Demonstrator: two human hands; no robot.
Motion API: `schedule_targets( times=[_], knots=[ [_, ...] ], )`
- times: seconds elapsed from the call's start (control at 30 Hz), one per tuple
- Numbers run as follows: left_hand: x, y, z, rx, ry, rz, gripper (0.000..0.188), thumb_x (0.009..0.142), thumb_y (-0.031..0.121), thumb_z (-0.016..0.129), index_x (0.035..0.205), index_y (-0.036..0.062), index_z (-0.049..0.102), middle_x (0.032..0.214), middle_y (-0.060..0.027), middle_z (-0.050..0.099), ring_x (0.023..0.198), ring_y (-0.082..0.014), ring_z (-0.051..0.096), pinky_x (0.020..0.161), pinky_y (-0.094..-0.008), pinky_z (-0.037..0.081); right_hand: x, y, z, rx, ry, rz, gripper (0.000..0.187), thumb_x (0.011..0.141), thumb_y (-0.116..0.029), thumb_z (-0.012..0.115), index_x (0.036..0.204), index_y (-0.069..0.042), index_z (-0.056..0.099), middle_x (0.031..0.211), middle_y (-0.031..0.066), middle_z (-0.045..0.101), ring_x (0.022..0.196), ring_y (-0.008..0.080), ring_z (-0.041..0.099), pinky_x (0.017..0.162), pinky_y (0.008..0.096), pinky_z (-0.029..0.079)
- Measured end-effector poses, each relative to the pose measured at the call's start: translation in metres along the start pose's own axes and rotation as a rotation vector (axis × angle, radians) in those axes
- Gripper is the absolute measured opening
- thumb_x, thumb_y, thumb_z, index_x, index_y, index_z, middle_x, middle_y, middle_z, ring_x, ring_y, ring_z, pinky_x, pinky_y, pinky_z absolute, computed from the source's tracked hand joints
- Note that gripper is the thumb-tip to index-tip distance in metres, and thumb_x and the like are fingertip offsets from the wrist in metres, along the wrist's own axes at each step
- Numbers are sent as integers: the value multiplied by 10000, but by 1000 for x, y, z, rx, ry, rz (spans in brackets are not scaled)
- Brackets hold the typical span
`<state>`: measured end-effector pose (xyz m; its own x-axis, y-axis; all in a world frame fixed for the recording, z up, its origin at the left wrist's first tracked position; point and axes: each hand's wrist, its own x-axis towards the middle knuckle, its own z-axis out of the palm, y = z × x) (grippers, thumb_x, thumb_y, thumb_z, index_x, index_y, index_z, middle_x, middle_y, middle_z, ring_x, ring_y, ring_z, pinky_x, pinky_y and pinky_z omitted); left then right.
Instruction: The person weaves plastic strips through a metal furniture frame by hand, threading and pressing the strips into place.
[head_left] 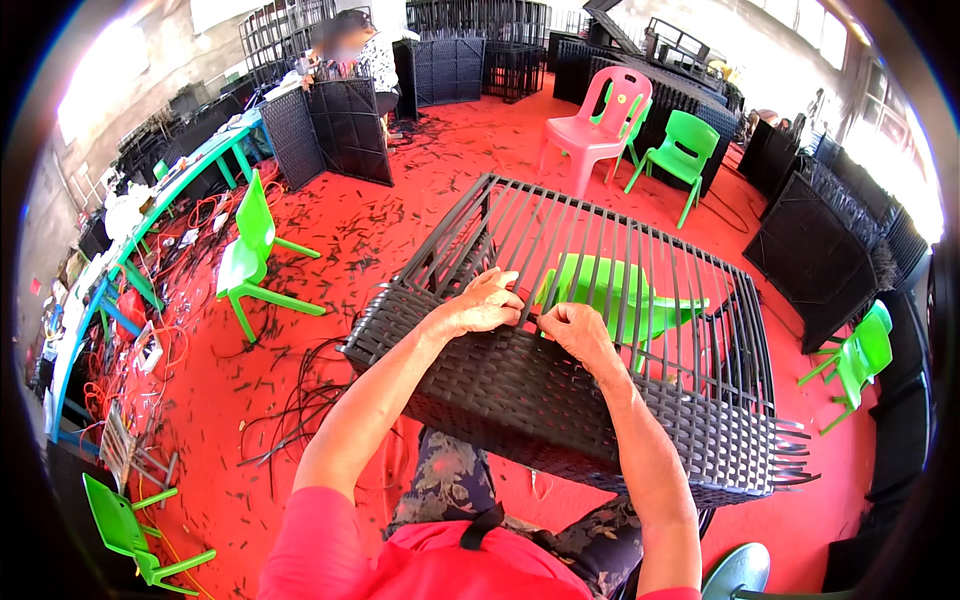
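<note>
Across my lap lies a black furniture frame (545, 435), tightly woven on the near side, with long flat strips (590, 225) running loose and parallel over its far side. At the upper edge of the weave, my left hand (485, 303) rests over the strips with its fingers bent around them. Close to its right, my right hand (578, 330) is closed, thumb and fingers pinched on a black strip at the weave's edge. Just what lies under the left fingers is partly hidden. Loose strip ends (795, 455) stick out at the right corner.
Green chairs (255, 245) stand around on the red floor (400, 240), one behind the frame's strips. A pink chair (600, 130) is beyond. Cut black scraps and cords lie at left, near a long teal-legged table (150, 215). A person (375, 65) sits among black woven panels (350, 130).
</note>
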<state>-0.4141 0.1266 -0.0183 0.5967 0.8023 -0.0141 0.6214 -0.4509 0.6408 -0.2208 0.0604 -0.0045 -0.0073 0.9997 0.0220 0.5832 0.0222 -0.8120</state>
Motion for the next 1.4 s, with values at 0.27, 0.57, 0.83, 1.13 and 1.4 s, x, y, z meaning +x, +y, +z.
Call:
schedule_targets(
  times=[0.27, 0.57, 0.83, 1.13, 1.4],
  knots=[
    [-27, -4, -25, -318, 433, 52, 161, 787, 163, 669, 808, 3, 662, 1125, -137, 571, 997, -225, 551, 891, -359, 404, -6, -15, -1, -122, 141, -281, 206, 834, -260, 607, 906, -79, 672, 742, 114, 642, 690, 256, 630, 638, 341, 473],
    [-42, -27, -38, -353, 283, -5, 229, 870, 213, 608, 883, -5, 678, 1222, -127, 492, 1062, -223, 515, 914, -342, 418, 27, -32, 25, 237, -186, -122, 245, 803, -248, 620, 832, -6, 653, 660, 14, 593, 647, 85, 528, 603, 282, 434],
    [-18, -21, -20, 314, 62, -29, 249, 850, 227, 566, 1035, 101, 678, 1439, -155, 307, 1363, -358, 181, 1100, -433, 193, 29, -22, 33, 157, -128, -9, 249, 748, -245, 624, 726, 2, 621, 591, 35, 562, 585, 95, 515, 547, 302, 421],
    [-26, -23, -39, -499, 60, -90, 303, 829, 283, 650, 901, -9, 680, 1371, -172, 389, 1193, -226, 439, 958, -335, 361, 17, -22, 38, 198, 7, -179, 183, 809, -184, 654, 842, -4, 654, 635, 59, 599, 590, 113, 547, 576, 298, 448],
    [-45, -28, -48, -851, 676, -105, 187, 842, 166, 632, 889, -13, 656, 973, -68, 624, 836, -119, 581, 720, -274, 461, 29, -47, 35, 7, -33, -344, 197, 835, -208, 615, 901, -27, 657, 655, 114, 603, 598, 197, 585, 582, 315, 445]
  ],
)
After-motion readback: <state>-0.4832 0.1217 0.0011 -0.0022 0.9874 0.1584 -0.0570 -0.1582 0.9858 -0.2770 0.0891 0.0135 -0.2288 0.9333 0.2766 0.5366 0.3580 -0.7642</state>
